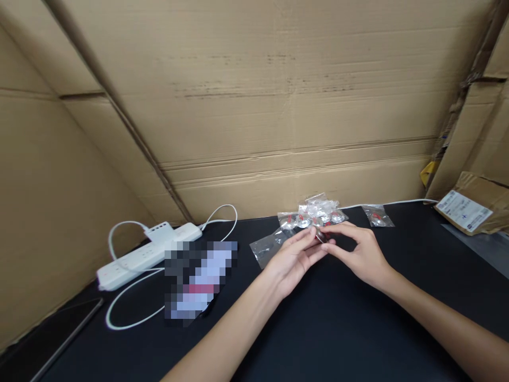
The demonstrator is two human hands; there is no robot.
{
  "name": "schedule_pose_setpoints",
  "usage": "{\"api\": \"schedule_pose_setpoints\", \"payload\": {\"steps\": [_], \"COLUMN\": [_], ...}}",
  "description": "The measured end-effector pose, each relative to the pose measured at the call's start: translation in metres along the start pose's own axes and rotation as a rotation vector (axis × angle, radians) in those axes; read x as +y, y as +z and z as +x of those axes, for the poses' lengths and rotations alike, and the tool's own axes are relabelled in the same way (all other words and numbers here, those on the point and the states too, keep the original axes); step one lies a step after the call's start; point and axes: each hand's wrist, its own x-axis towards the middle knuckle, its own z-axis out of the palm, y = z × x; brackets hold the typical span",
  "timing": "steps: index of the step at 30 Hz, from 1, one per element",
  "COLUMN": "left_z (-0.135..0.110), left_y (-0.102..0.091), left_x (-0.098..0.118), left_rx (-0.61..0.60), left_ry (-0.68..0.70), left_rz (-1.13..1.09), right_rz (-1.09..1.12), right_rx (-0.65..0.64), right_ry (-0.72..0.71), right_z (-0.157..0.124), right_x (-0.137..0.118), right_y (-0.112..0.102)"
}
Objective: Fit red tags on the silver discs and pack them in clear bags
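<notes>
The left hand (292, 260) and the right hand (360, 254) meet over the black tabletop (358, 329), fingertips of both pinched shut on a small dark part (323, 237) too tiny to identify. A heap of filled clear bags (316, 212) lies just past them at twelve o'clock, and a single filled bag (377, 215) at two o'clock; these look finished. A flat clear bag (266, 246) at ten o'clock, beside the left hand, looks unfilled.
</notes>
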Motion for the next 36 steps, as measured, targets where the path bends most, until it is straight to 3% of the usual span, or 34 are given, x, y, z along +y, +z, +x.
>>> {"api": "schedule_pose_setpoints", "payload": {"steps": [8, 13, 21, 36], "left_z": [0.002, 0.001, -0.003, -0.01], "left_y": [-0.006, 0.001, 0.008, 0.023], "left_x": [0.001, 0.001, -0.005, -0.016], "left_rx": [-0.02, 0.045, 0.101, 0.123], "left_ry": [-0.012, -0.001, -0.019, -0.051], "left_rz": [0.07, 0.052, -0.042, -0.168], "right_rz": [0.016, -0.012, -0.036, 0.002], "right_rx": [-0.026, -0.021, 0.093, 0.142], "right_ry": [0.052, 0.01, -0.065, -0.003], "right_z": [-0.001, 0.0, -0.007, -0.009], "right_x": [-0.001, -0.002, -0.005, -0.001], "right_y": [0.001, 0.001, 0.009, 0.014]}}
